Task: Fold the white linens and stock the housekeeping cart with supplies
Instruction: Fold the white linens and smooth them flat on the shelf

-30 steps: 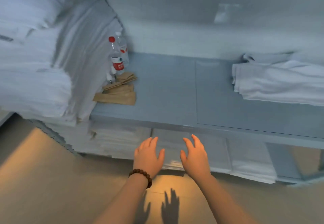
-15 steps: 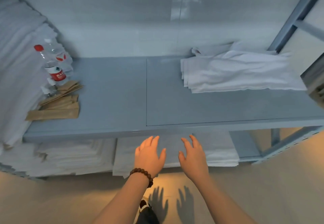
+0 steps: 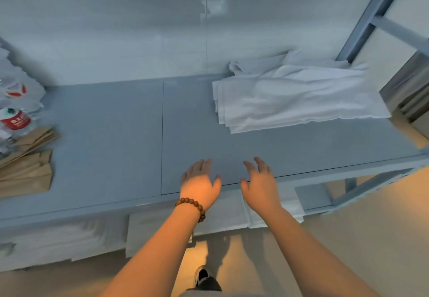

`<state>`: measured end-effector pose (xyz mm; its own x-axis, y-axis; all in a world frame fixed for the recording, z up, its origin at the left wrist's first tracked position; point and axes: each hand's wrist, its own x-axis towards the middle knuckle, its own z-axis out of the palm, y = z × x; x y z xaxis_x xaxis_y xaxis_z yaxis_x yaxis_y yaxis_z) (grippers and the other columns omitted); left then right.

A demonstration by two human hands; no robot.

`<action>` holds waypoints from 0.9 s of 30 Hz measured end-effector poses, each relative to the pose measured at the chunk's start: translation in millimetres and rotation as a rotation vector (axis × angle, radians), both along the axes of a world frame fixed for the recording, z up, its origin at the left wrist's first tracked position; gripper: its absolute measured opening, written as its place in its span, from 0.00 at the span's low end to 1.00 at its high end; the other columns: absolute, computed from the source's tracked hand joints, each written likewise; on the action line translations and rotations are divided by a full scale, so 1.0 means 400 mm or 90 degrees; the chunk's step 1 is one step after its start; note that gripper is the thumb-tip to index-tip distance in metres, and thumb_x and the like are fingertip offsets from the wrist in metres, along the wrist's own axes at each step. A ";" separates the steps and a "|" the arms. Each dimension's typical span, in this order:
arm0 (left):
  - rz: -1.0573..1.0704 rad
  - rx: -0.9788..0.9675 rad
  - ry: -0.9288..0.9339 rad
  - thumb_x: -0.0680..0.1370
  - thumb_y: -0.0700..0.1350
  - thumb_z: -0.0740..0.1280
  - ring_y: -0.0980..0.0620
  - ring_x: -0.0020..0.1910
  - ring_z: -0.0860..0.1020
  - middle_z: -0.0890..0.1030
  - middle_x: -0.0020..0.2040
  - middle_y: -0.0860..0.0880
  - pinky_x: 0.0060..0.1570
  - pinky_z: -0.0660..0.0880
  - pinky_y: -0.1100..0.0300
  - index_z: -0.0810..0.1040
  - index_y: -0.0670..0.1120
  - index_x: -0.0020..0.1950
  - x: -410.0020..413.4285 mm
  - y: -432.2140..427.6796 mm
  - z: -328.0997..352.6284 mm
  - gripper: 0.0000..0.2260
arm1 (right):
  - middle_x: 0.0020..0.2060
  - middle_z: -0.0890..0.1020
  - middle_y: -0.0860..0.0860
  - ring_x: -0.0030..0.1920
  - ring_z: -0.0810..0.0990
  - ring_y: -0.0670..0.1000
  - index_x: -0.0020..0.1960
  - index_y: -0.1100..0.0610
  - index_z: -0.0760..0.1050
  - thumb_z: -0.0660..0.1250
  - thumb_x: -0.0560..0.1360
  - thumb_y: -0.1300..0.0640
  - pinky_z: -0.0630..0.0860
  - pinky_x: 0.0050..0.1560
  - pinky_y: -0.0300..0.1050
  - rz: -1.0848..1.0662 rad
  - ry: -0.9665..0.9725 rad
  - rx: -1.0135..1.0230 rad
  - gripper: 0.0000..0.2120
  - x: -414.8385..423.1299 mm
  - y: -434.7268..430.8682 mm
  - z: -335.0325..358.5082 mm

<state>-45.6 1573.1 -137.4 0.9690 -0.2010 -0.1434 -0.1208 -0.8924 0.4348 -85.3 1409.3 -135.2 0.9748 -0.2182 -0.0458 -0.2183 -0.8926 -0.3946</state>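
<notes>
A loose stack of white linens (image 3: 299,98) lies on the grey-blue shelf top (image 3: 111,148), at its far right. My left hand (image 3: 199,184), with a bead bracelet on the wrist, and my right hand (image 3: 261,184) hover side by side over the shelf's front edge. Both have their fingers spread and hold nothing. The linens are well beyond and to the right of my right hand. More folded white linens (image 3: 222,215) sit on the lower shelf beneath my hands.
Water bottles with red labels (image 3: 15,120) and brown paper bags (image 3: 25,169) stand at the shelf's left end. A metal frame post (image 3: 369,17) rises at the back right. My shoe (image 3: 202,275) shows on the tan floor below.
The view has swung right and closer to the shelf. Both hands have risen from below the shelf edge to above its front edge, still empty and spread.
</notes>
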 end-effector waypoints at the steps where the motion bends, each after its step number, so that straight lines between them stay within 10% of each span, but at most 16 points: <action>1: -0.013 0.009 0.012 0.81 0.56 0.56 0.48 0.75 0.58 0.60 0.77 0.48 0.72 0.55 0.52 0.56 0.50 0.77 0.020 -0.019 0.002 0.26 | 0.75 0.59 0.55 0.72 0.60 0.57 0.73 0.52 0.64 0.61 0.78 0.54 0.63 0.68 0.53 -0.008 0.000 0.002 0.24 0.013 -0.019 0.001; 27: 0.080 0.001 -0.061 0.78 0.54 0.62 0.45 0.72 0.64 0.67 0.73 0.46 0.69 0.61 0.46 0.64 0.46 0.74 0.164 -0.729 -0.017 0.26 | 0.74 0.59 0.56 0.73 0.57 0.58 0.74 0.53 0.62 0.59 0.78 0.55 0.60 0.71 0.55 0.066 0.034 -0.035 0.25 0.229 -0.900 -0.071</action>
<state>20.1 1281.7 -144.3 0.9958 -0.0779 -0.0489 -0.0498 -0.9036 0.4255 6.3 1049.4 -163.7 0.9888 -0.1193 -0.0892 -0.1426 -0.9313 -0.3351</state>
